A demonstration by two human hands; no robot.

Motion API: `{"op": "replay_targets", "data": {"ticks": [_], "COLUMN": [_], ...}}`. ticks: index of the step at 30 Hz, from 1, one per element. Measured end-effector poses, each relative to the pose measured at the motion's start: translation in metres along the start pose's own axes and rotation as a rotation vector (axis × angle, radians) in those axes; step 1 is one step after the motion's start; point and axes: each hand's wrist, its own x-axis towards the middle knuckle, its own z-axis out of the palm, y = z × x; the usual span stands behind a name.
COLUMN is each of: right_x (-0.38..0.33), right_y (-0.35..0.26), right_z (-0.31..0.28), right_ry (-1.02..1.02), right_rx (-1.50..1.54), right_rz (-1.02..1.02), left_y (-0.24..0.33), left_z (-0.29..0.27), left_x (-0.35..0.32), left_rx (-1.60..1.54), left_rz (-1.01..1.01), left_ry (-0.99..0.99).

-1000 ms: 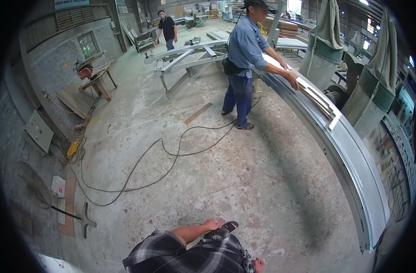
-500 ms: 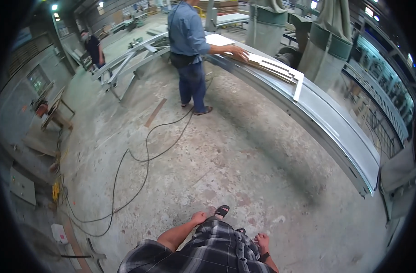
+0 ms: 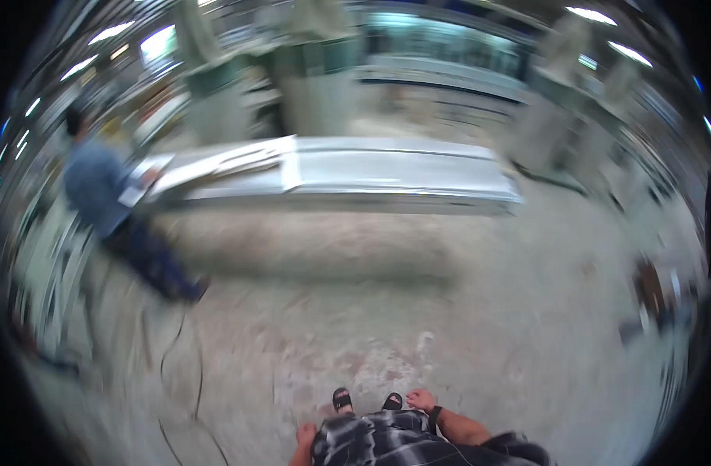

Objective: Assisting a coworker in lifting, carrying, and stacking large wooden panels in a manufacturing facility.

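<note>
Black-and-white plaid clothing [image 3: 371, 444] lies between the two hands in my remote view. The right hand [image 3: 421, 400], fingers loosely curled, appears just beside the black sandals [image 3: 341, 401], with nothing visible in its grasp; the left hand [image 3: 306, 432] is at the cloth's left edge, too blurred for me to tell its state. Both hang low, presumably because the long metal table [image 3: 394, 167] stands well beyond their reach. White strips [image 3: 230, 160] lie lengthwise over its left part, probably so that the surface supports them within a co-worker's [image 3: 97, 186] reach. A dark cable [image 3: 201, 373] runs loose at lower left.
</note>
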Motion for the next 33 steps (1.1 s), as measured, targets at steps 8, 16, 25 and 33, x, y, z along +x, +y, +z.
{"op": "replay_targets", "data": {"ticks": [8,16,25,33], "right_x": [-0.003,-0.031,-0.038,-0.03], "right_y": [-0.014,0.029,0.043,0.007], "right_z": [0.0,-0.001,-0.005,0.004], "right_ry": [0.153,0.223,0.237,0.196], "right_rx": [0.155,0.173,0.227,0.25], "right_rz": [-0.111,-0.132,-0.005,-0.104], "left_y": [0.002,0.026,0.045,0.059], "left_z": [0.017,0.015,0.012,-0.005], "left_x": [0.034,0.054,0.04,0.018], "left_rx": [-0.2,-0.318,-0.08,-0.092], "left_rz": [0.023,0.024,0.07,-0.009], "left_ry": [-0.096,-0.166,-0.053,-0.091]}}
